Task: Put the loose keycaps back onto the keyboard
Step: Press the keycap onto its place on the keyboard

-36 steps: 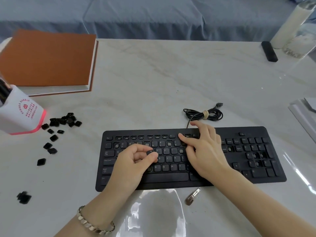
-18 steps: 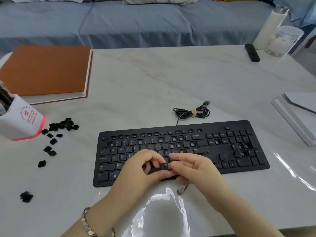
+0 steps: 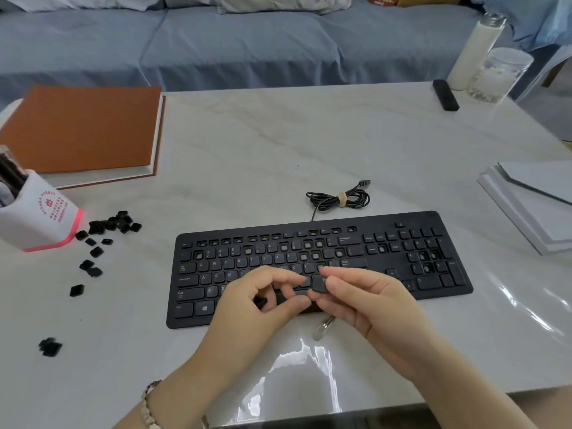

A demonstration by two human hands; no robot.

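I have one keycap [image 3: 318,284] pinched between the thumb and forefinger of my right hand [image 3: 368,305], held just above the lower middle rows of the keyboard [image 3: 433,219] and not yet seated. My left hand [image 3: 253,311] is curled beside it, with the thumb tip up against the cap's near edge; I cannot tell whether it shares the grip. Most letter keys look in place, but bare sockets [image 3: 248,251] show in the function row, across the number row, at the right end of the letter rows, by the navigation keys and in the numpad, so I judge the job well short of done. The rest of the caps sit well off to the left on the table [image 3: 278,156]: a pile [image 3: 108,226] near the cup [image 3: 40,218], some strays [image 3: 93,267] trailing below it, and a clump [image 3: 49,346] nearer me. A small metal tool [image 3: 323,329] lies at the keyboard's front edge
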